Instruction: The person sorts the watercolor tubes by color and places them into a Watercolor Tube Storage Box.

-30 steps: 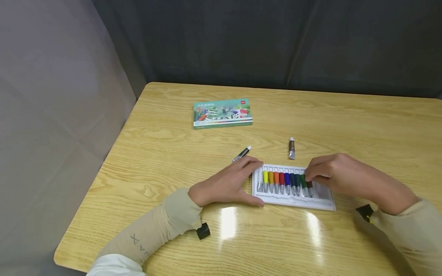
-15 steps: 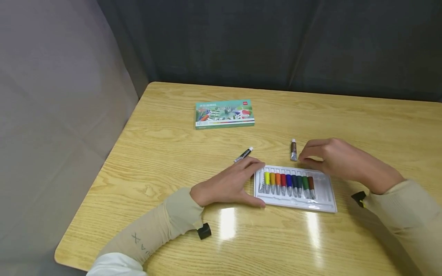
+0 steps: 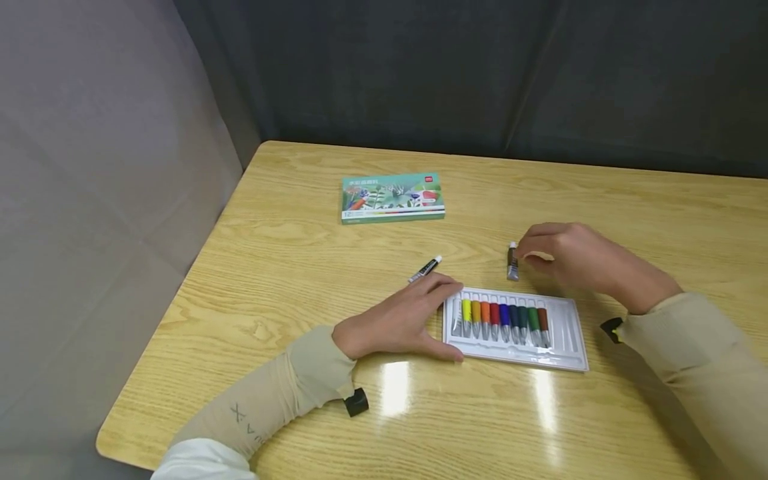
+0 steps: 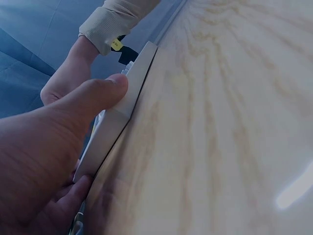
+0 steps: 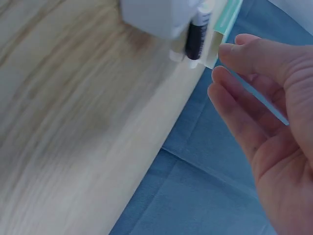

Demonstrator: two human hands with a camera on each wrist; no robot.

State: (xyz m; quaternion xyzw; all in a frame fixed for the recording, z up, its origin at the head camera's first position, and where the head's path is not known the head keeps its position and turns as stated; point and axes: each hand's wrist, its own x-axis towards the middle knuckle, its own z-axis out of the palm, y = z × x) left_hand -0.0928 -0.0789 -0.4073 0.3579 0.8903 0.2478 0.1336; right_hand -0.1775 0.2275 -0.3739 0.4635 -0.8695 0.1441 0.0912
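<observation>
A white plastic tray (image 3: 567,327) holds a row of paint tubes (image 3: 504,321), running from white and yellow to green and brown. Its right end has bare slots. At the left end my left hand (image 3: 399,320) grips the tray, thumb on the near edge and fingers at the far edge; the left wrist view shows the thumb (image 4: 115,88) pressed on its side wall. My right hand (image 3: 573,260) is behind the tray, fingertips right beside a loose dark brown paint tube (image 3: 513,265). In the right wrist view its fingers (image 5: 234,110) are loosely bent with nothing between them.
A loose black paint tube (image 3: 426,268) lies just beyond my left fingers. Farther back on the wooden table (image 3: 270,287) rests a green paint box (image 3: 393,199) with a printed cover. A dark curtain (image 3: 384,73) hangs behind the table's far edge.
My right hand has left the brown-capped end of the row and moved back and left to the loose brown tube. The left hand keeps its hold on the tray.
</observation>
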